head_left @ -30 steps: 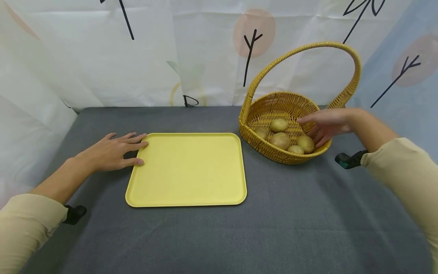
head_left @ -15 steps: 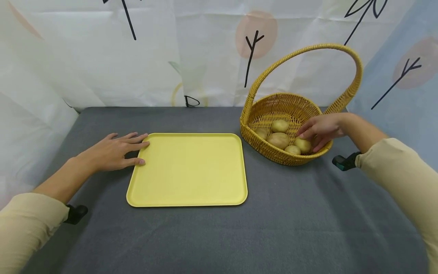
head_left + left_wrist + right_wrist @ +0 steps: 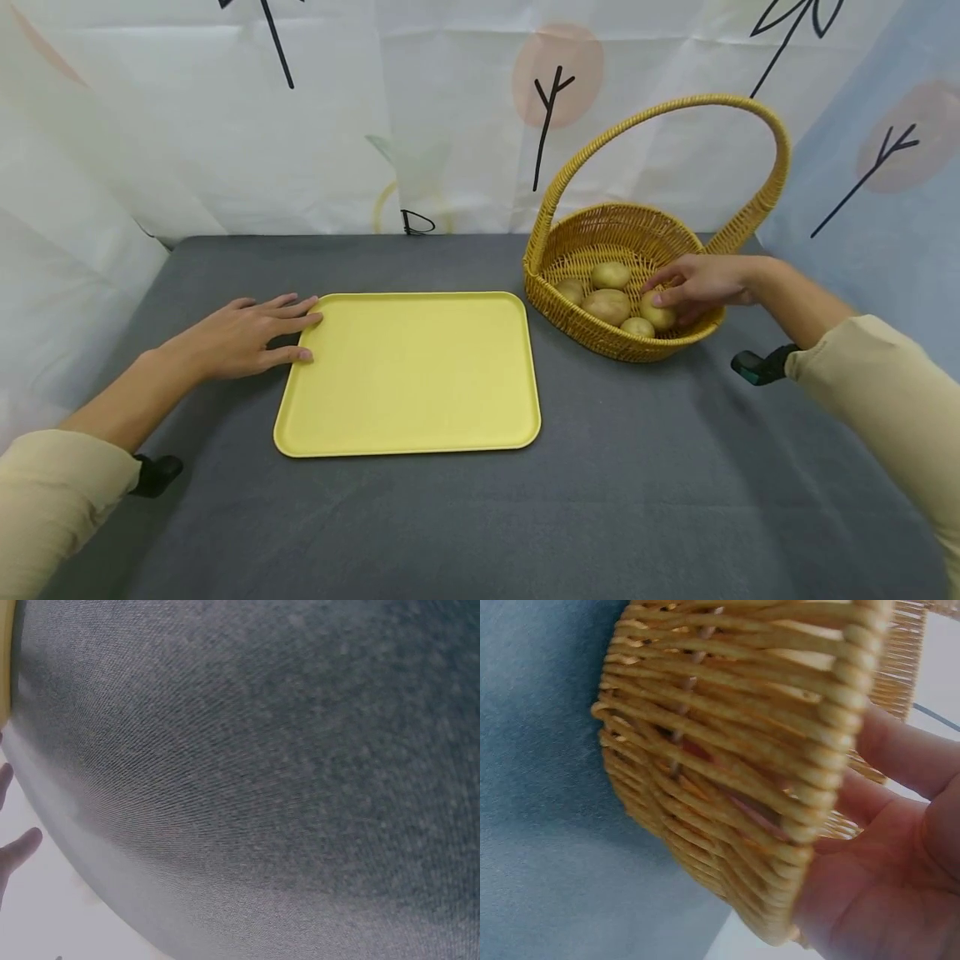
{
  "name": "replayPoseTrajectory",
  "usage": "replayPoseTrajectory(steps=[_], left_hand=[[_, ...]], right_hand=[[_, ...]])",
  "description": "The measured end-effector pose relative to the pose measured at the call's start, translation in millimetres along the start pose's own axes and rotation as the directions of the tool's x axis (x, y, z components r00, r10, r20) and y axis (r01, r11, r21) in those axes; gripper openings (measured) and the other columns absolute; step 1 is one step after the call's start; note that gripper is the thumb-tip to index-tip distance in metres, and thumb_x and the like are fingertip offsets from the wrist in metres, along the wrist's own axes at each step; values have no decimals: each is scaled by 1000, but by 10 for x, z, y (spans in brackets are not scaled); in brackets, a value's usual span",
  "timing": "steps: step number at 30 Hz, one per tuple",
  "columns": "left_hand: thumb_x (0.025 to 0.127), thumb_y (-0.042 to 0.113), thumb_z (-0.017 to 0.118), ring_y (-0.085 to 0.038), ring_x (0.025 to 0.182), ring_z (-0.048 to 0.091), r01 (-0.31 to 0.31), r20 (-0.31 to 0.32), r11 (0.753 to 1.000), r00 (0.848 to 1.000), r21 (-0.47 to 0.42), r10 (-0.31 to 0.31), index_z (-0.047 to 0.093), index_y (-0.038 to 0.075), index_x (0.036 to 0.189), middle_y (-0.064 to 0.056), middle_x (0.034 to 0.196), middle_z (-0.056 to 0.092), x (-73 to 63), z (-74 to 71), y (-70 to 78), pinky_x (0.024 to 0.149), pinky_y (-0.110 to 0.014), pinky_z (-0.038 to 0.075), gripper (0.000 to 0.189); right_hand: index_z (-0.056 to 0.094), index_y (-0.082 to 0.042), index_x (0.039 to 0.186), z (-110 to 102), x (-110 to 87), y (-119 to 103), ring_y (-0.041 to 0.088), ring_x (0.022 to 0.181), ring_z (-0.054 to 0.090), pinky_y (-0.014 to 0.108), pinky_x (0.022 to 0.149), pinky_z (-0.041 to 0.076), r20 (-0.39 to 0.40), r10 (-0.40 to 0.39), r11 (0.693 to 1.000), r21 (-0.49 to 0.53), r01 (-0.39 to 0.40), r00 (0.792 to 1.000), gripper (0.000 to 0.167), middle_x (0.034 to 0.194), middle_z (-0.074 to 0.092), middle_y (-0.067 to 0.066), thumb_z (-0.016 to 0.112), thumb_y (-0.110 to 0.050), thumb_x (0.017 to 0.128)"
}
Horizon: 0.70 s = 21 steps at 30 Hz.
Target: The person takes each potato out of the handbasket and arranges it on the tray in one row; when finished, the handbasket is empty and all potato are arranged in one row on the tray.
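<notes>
In the head view a yellow tray (image 3: pixel 408 375) lies flat on the table. My left hand (image 3: pixel 236 342) has its fingers spread, the tips resting on the tray's upper left edge. To the tray's right stands a wicker basket (image 3: pixel 592 335) with several potatoes inside. Reaching over its right rim, my right hand (image 3: pixel 705 283) grips a potato (image 3: pixel 656 317) between thumb and fingers. Other potatoes (image 3: pixel 607 307) lie beside it. The right wrist view shows the basket's woven side (image 3: pixel 727 765) hiding the fingertips and the potato. Only fingertips (image 3: pixel 22 847) and a tray edge show in the left wrist view.
A tall arched handle (image 3: pixel 675 104) rises over the basket, its right end close behind my right hand. Grey cloth (image 3: pixel 465 525) covers the table. A printed white curtain (image 3: pixel 315 150) hangs along the back.
My right hand has moved left and down into the basket, its fingers closing around a potato, which has shifted slightly left. The left hand stays on the tray's edge.
</notes>
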State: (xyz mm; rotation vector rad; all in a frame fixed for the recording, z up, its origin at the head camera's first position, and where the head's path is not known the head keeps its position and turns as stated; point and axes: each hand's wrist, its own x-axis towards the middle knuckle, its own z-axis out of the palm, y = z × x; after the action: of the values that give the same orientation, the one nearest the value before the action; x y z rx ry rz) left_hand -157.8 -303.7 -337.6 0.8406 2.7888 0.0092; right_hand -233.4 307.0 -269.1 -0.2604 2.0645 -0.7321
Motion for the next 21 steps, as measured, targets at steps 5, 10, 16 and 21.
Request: replayPoseTrajectory(steps=[5,10,16,21], left_hand=[[99,54,55,-39,145,31,5,-10,1000,1000,-20,-5,46,15,151,-11,160,32,5,10,-23,104,-67,28,66],[100,52,52,-40,145,30,2,-3,1000,1000,-12,-2,46,16,151,-10,161,32,10,0,-23,103,-67,28,63],[99,52,54,-40,145,30,-7,-8,1000,1000,13,7,48,17,151,-10,160,32,10,-18,-32,102,-67,29,62],[100,52,53,-41,145,29,-26,5,999,1000,40,26,47,17,151,-11,160,32,22,-12,-37,101,-67,31,62]], right_hand=[[22,4,155,-29,-156,-38,28,121,57,46,98,49,-54,-53,998,27,55,997,63,144,42,25,48,-28,108],[26,-2,156,-4,-300,-193,26,119,59,46,97,49,-102,-145,989,-20,144,984,61,147,42,20,50,-29,107],[34,-5,153,182,-325,-564,26,118,60,41,96,51,-89,-272,961,-69,267,958,55,146,43,17,52,-26,106],[39,-5,151,377,-194,-863,31,106,63,42,92,53,-24,-387,921,-63,385,922,51,126,55,19,54,-20,105]])
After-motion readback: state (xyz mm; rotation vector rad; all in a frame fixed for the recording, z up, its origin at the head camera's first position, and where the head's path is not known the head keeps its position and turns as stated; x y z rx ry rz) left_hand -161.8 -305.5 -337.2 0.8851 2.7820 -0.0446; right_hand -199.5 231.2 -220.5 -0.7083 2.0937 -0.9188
